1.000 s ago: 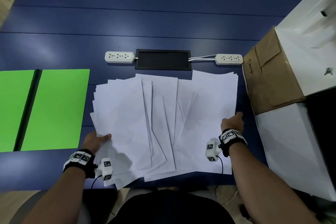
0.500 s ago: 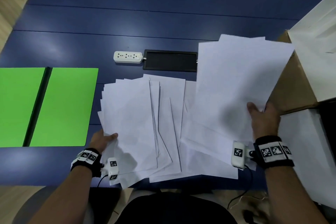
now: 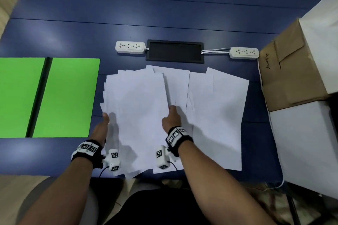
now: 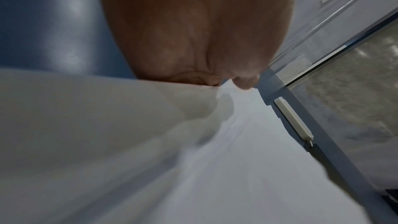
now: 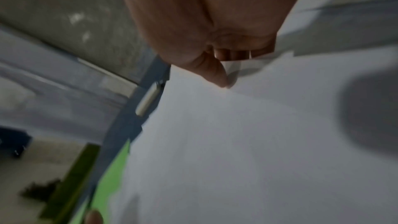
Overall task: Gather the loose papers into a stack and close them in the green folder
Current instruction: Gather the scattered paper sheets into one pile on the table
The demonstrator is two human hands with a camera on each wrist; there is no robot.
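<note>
L hand (image 3: 102, 128) sits at the left edge of the loose papers (image 3: 139, 115); thumb lies on top of the sheets, fingers are hidden under the pile edge, so the L grip pinches the left bundle. Left wrist view: palm (image 4: 193, 28) close to lens, thumb tip on white paper (image 4: 237, 168), rest blurred.

R hand (image 3: 171, 118) is on the middle of the spread, at the right edge of that same bundle. Right wrist view shows thumb on top of a sheet and fingers (image 5: 234, 55) curled beneath its edge, so the R grip pinches paper (image 5: 247, 134) too. Both grips bracket the left bundle, one per side.

More sheets (image 3: 217, 115) lie flat to the right of the R grip, overlapping, fanned unevenly, not held. Pile overhangs the near tabletop (image 3: 164, 14) edge a bit.

Green folder (image 3: 67, 97) lies open and flat, left of the L grip, near but not touching the papers; dark spine (image 3: 39, 97) runs down its middle.

Beyond both grips: black panel (image 3: 175, 51) w/ a white power strip (image 3: 130, 47) on its left and another (image 3: 244, 52) on its right. Cardboard box (image 3: 289, 71) and white boxes (image 3: 303, 142) stand far right of the R grip.
</note>
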